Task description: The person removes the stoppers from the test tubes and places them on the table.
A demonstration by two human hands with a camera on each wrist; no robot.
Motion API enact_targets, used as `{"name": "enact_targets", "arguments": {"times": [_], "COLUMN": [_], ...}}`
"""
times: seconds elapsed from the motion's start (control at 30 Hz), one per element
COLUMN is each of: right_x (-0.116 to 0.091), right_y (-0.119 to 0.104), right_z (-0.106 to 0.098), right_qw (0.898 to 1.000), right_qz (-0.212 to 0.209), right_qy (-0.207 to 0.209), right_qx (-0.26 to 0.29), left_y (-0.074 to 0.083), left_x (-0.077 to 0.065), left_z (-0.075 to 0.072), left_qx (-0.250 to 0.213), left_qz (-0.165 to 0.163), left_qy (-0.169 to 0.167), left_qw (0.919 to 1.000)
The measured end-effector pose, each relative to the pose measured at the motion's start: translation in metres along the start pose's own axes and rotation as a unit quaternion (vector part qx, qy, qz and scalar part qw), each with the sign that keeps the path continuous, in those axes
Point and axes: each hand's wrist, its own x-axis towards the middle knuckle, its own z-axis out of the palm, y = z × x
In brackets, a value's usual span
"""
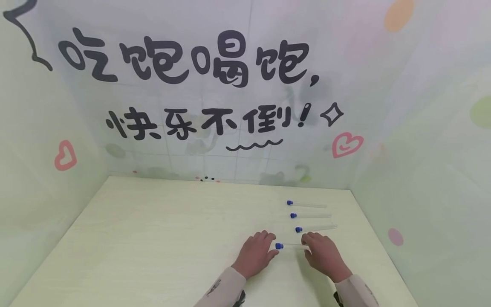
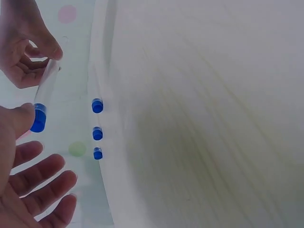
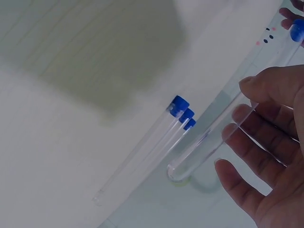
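My right hand (image 1: 323, 254) pinches a clear test tube (image 3: 207, 138) with a blue cap (image 1: 279, 246), the thumb on one side and the index and middle fingers on the other. The tube lies crosswise between my two hands, its cap end pointing left and its rounded end past my right hand. Beside the cap is my left hand (image 1: 254, 256), fingers spread and thumb apart from them. In the left wrist view the left thumb overlaps the cap's edge. Farther back lie three more blue-capped test tubes (image 1: 314, 215), side by side, caps to the left.
The pale wooden table (image 1: 153, 238) carries the tubes on its right part. Printed walls enclose it, with the back wall (image 1: 215, 162) bearing large dark lettering and the right wall (image 1: 433, 204) close to the tubes' far ends.
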Motion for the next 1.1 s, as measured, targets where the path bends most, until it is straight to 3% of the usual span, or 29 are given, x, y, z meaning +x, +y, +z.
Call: {"name": "enact_targets", "arguments": {"times": [0.33, 0.53, 0.83, 1.1], "right_x": [0.002, 0.003, 0.003, 0.003], "right_y": [-0.01, -0.014, -0.018, -0.021], "right_z": [0.001, -0.001, -0.001, 0.0], "right_qw": [1.0, 0.999, 0.999, 1.0], "right_qz": [-0.015, -0.028, -0.021, -0.014], "right_qy": [0.012, 0.028, 0.018, -0.007], "right_qx": [-0.005, 0.001, 0.022, 0.008], "left_y": [-0.005, -0.006, -0.01, -0.012], "left_x": [-0.006, -0.007, -0.009, -0.01], "left_z": [0.001, -0.001, -0.002, -0.002], "left_qx": [-0.001, -0.007, 0.017, 0.045], "left_qz": [0.017, 0.025, 0.045, 0.056], "left_qy": [0.041, 0.048, 0.067, 0.063], "left_qw": [0.999, 0.9985, 0.9966, 0.9955]}}
